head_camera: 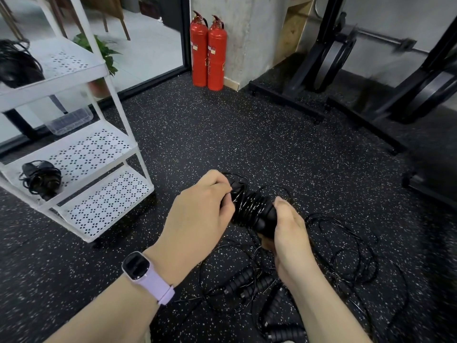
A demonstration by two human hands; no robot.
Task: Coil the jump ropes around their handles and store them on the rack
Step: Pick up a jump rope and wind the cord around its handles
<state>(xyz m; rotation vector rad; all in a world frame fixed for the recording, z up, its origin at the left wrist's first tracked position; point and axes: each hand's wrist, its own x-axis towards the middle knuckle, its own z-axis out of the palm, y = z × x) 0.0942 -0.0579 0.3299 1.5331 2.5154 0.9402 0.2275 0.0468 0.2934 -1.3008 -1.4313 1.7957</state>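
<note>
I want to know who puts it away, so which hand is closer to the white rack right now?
Left. The left hand grips the wound handles' end on the side of the white rack; the right hand holds the far end.

Rack (pixel 116 112): white painted metal, shelves perforated. Floor (pixel 222 134): matt black rubber, speckled white. Jump rope cord (pixel 249 203): thin, glossy black, wound on matt ribbed handles (pixel 268 219); fire extinguishers (pixel 209 50): glossy red; watch strap (pixel 158 285): smooth lilac.
</note>
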